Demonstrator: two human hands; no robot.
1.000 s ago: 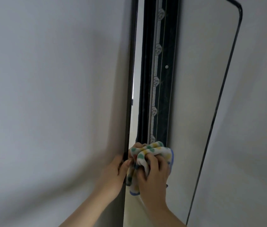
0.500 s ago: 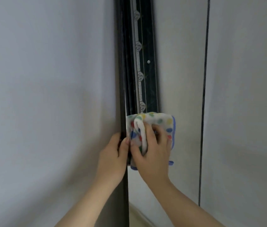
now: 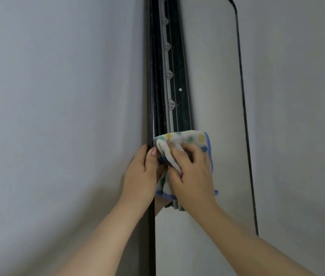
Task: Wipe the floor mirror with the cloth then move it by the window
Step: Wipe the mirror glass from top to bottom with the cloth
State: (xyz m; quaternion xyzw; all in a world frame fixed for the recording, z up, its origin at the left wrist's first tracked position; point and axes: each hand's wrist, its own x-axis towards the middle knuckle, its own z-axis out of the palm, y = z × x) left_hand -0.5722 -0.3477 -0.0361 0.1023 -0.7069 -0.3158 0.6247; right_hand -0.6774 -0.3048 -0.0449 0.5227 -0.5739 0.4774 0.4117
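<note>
Head view: the floor mirror (image 3: 217, 96) stands upright against a pale wall (image 3: 58, 96), directly ahead. The left hand (image 3: 141, 176) grips its dark left edge, thumb on the front. The right hand (image 3: 191, 176) clutches a bunched dotted cloth (image 3: 193, 139) and presses it to the glass just beside that edge. To wipe well, it seems best to flatten the cloth, steady the frame, and work in overlapping passes across to the right edge. The mirror's long axis runs vertically, with its rounded top corner at upper right and the glass facing the person.
</note>
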